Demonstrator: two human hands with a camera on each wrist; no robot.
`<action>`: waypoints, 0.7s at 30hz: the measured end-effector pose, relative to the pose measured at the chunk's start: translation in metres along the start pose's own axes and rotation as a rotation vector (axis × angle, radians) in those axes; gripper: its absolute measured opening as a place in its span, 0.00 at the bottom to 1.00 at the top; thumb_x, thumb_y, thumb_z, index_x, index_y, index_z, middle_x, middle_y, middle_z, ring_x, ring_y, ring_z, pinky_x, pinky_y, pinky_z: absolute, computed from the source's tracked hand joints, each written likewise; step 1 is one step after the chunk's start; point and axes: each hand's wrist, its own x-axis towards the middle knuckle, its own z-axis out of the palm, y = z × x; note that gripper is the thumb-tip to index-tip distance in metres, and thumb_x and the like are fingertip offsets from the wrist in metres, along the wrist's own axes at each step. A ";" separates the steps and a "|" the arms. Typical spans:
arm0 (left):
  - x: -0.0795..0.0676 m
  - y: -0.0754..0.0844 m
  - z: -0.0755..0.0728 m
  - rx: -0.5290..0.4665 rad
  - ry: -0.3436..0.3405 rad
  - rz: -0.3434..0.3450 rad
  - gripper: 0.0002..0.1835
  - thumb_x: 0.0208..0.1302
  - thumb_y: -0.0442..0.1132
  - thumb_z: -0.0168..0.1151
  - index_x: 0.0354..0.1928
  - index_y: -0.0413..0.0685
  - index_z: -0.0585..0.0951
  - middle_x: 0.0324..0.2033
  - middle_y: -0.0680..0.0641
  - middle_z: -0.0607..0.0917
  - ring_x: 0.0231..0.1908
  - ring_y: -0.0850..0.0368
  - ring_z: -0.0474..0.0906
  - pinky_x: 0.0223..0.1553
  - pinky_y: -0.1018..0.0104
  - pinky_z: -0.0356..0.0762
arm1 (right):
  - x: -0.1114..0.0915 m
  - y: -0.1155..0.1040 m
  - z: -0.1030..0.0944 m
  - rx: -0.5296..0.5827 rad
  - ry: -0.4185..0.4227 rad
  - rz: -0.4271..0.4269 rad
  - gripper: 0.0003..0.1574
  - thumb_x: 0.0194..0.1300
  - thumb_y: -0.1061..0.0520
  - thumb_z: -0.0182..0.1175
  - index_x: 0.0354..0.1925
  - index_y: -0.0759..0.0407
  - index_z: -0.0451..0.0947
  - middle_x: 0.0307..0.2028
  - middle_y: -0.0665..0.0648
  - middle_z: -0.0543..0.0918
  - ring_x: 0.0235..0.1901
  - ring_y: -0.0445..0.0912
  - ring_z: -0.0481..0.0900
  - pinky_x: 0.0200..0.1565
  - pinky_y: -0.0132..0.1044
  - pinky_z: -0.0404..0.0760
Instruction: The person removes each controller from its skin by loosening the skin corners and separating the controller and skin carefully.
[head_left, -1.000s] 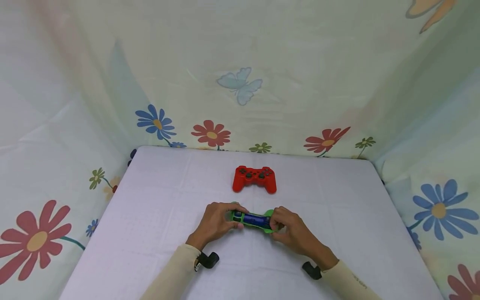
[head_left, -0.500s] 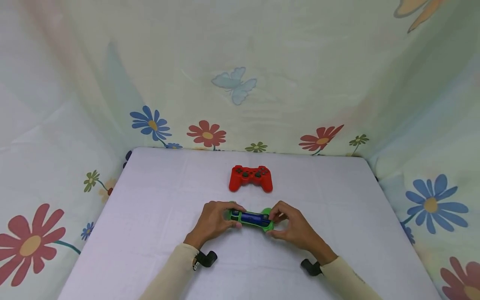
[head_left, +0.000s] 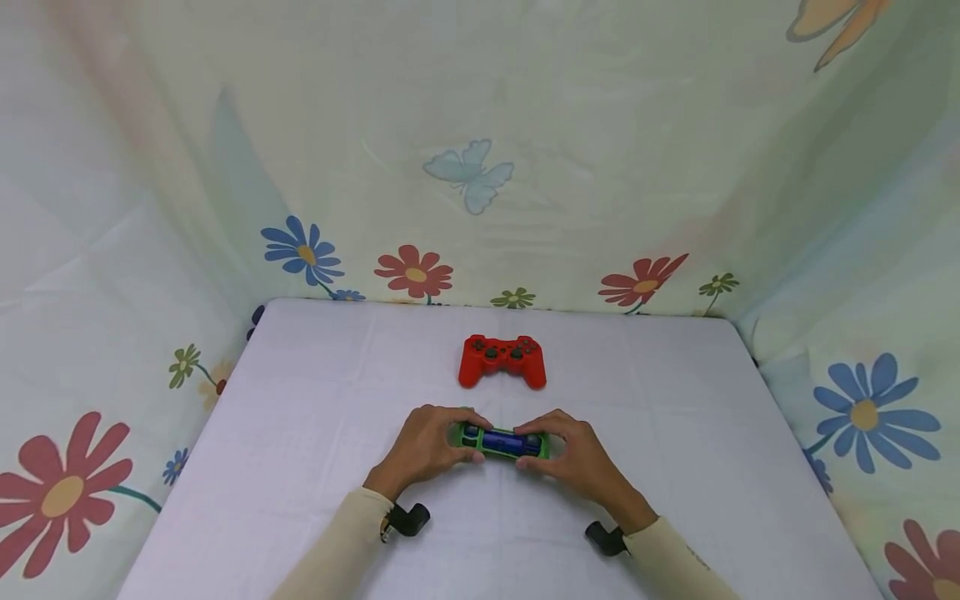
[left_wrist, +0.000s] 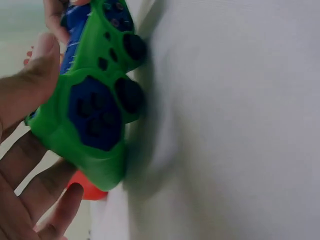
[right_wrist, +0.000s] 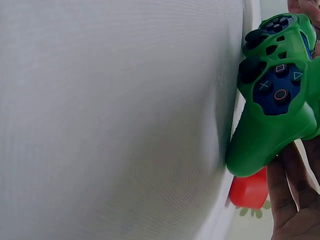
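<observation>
Both hands clamped on one pad: left hand [head_left: 423, 446] curled round the left grip of the green pad [head_left: 501, 442], right hand [head_left: 572, 454] curled round the right grip, thumbs over the top edge. Fingers wrapped close, neither hand spread, nothing else in either. Held low over the table [head_left: 315, 392], close in front of the body, roughly midway between the two sleeves.

From the left wrist view: green pad [left_wrist: 92, 115] with its face turned toward the cloth, sticks touching or all but touching it (hard to tell which), fingers [left_wrist: 30, 195] under the grip. From the right wrist view: same pad [right_wrist: 272, 95], blue button patch showing, fingers [right_wrist: 290, 200] behind the grip, sticks near the cloth.

Red pad [head_left: 502, 360] lying flat further back on the table, apart from both hands, untouched.

As to progress, a judgement only: green pad in hand and turned face-down at the cloth, seemingly mid-handling rather than set down and released; red pad apparently not yet dealt with.
</observation>
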 end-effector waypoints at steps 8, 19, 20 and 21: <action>0.016 0.002 -0.016 -0.071 -0.026 0.062 0.24 0.58 0.52 0.82 0.57 0.62 0.88 0.46 0.59 0.94 0.48 0.63 0.88 0.63 0.48 0.77 | 0.001 -0.002 -0.004 0.007 -0.030 0.041 0.27 0.53 0.45 0.84 0.52 0.36 0.89 0.48 0.38 0.87 0.53 0.37 0.83 0.60 0.53 0.83; 0.037 -0.003 -0.024 -0.046 -0.308 0.077 0.24 0.51 0.50 0.87 0.53 0.63 0.91 0.52 0.60 0.90 0.56 0.55 0.79 0.65 0.54 0.74 | 0.005 0.000 -0.008 0.009 -0.061 0.058 0.27 0.52 0.41 0.84 0.52 0.37 0.90 0.48 0.37 0.87 0.52 0.37 0.83 0.59 0.48 0.83; 0.038 -0.003 -0.024 -0.035 -0.319 0.075 0.24 0.51 0.51 0.87 0.52 0.64 0.91 0.51 0.60 0.90 0.55 0.55 0.79 0.65 0.54 0.74 | 0.005 0.000 -0.008 0.006 -0.065 0.065 0.27 0.52 0.40 0.84 0.51 0.36 0.90 0.47 0.37 0.87 0.52 0.37 0.83 0.59 0.48 0.83; 0.039 -0.003 -0.024 -0.026 -0.325 0.072 0.23 0.50 0.51 0.87 0.51 0.64 0.92 0.50 0.61 0.90 0.55 0.55 0.78 0.64 0.55 0.74 | 0.005 0.000 -0.008 0.002 -0.067 0.069 0.27 0.52 0.40 0.84 0.51 0.35 0.90 0.47 0.37 0.87 0.51 0.37 0.83 0.58 0.47 0.83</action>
